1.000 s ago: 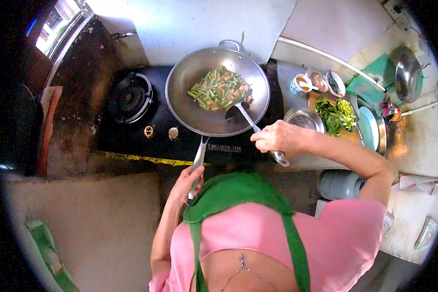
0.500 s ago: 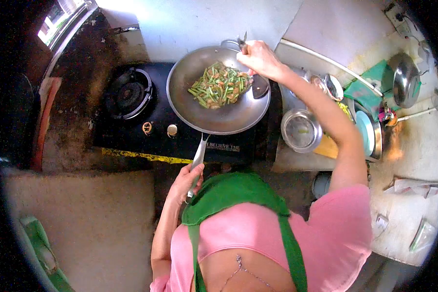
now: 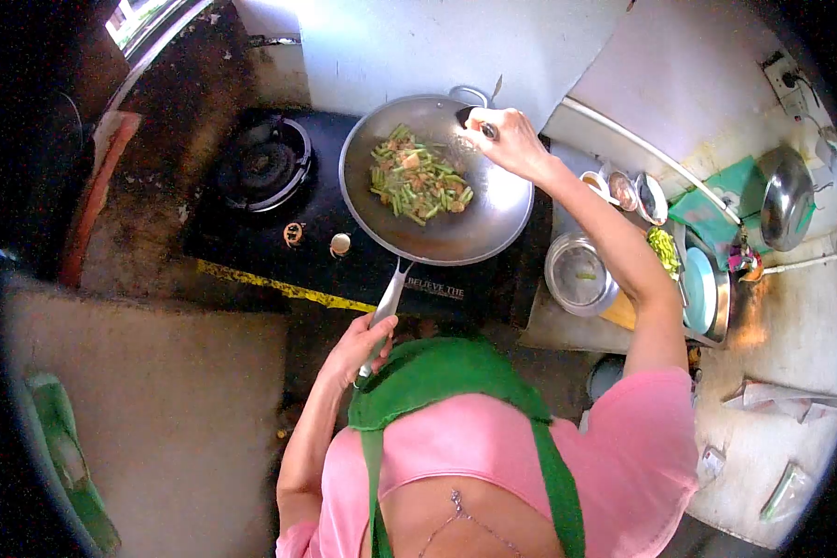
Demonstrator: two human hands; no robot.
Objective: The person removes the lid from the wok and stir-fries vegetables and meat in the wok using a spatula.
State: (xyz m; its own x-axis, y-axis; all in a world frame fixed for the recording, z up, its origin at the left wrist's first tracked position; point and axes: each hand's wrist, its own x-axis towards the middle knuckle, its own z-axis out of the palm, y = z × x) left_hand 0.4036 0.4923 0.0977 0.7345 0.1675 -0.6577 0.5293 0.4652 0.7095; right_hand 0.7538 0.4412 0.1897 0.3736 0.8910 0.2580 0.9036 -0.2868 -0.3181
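Observation:
A steel wok [image 3: 502, 223] sits on the right burner of the black stove, holding a heap of cut green vegetable pieces with browned bits [image 3: 418, 177]. My left hand [image 3: 363, 349] is wrapped round the wok's long metal handle [image 3: 391, 296] on the near side. Over the wok's far right side, my right hand [image 3: 507, 139] is closed round the handle of a cooking spatula [image 3: 489, 131]. Most of the spatula is hidden by the hand; a dark part shows beside the fingers, apart from the food.
Left of the wok lies a bare burner [image 3: 265, 166], with stove knobs [image 3: 340, 245] in front. On the right counter stand a clear round bowl [image 3: 578, 274], small bowls [image 3: 623, 191], chopped greens [image 3: 662, 249] and a light-blue plate [image 3: 700, 279]. A metal lid [image 3: 784, 197] hangs at the wall.
The spatula's dark blade has left the right side of the food, and my right hand has turned. The food now lies heaped further left in the wok. My left hand keeps its grip.

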